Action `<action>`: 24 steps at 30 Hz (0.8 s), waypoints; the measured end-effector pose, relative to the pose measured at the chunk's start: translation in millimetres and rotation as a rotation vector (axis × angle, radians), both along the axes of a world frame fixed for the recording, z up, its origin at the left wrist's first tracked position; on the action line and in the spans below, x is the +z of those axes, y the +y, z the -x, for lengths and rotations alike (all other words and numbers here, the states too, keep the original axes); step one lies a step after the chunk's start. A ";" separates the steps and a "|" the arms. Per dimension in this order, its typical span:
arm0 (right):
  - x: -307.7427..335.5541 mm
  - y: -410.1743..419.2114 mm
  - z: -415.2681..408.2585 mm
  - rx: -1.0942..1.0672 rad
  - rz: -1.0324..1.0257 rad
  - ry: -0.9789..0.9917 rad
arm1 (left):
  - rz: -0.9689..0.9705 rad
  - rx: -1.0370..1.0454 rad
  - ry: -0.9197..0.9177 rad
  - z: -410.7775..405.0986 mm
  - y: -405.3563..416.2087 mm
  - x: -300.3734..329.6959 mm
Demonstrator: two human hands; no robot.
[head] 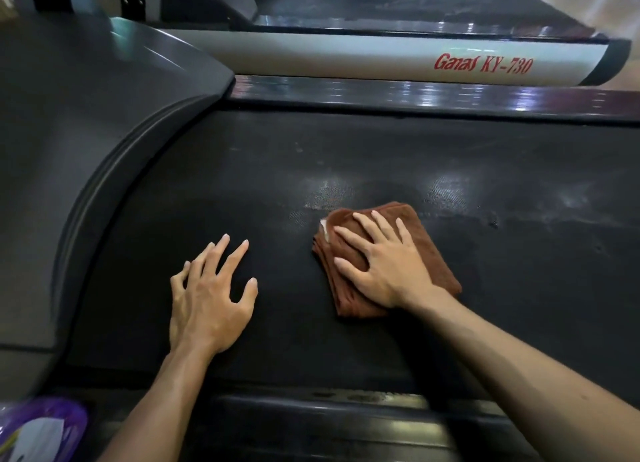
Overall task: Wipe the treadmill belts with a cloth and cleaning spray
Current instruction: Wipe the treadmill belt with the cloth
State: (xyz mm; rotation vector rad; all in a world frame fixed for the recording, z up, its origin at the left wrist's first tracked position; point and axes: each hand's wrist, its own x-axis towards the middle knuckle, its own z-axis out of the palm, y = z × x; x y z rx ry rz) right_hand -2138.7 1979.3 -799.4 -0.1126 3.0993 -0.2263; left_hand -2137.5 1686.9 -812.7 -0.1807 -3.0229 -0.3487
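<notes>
pressing cloth (388, 257) on belt (346, 156), right hand (384, 260)

Folded cloth (388, 257) lies on the treadmill belt (381, 156), right of centre, under the right hand (384, 264). Left hand (207, 302) rests on the belt to its left, apart from it. Motor cover (86, 142) at left; side rail (433, 92) and second treadmill (381, 56) behind.

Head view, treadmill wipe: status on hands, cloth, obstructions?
Right hand flat, pressing folded brown cloth on belt. Left hand open, braced on belt. Wet streaks beyond cloth. Nothing blocking.
</notes>
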 end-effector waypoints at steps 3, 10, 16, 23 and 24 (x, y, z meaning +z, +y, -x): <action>-2.8 11.8 15.6 -0.233 -0.029 0.003 | -0.006 -0.004 0.010 -0.6 0.3 0.2; 11.6 -44.0 103.8 -0.137 0.018 -0.147 | -0.014 0.006 -0.009 -0.1 0.4 -0.1; -2.8 -30.7 23.7 -0.025 0.030 -0.006 | -0.025 -0.002 0.000 -0.1 1.3 1.2; 4.9 -35.4 96.3 -0.424 0.057 -0.079 | -0.014 0.017 -0.014 -0.5 1.3 1.9; 3.7 -44.2 100.9 -0.360 0.049 -0.066 | -0.016 0.020 -0.011 -0.9 1.4 2.1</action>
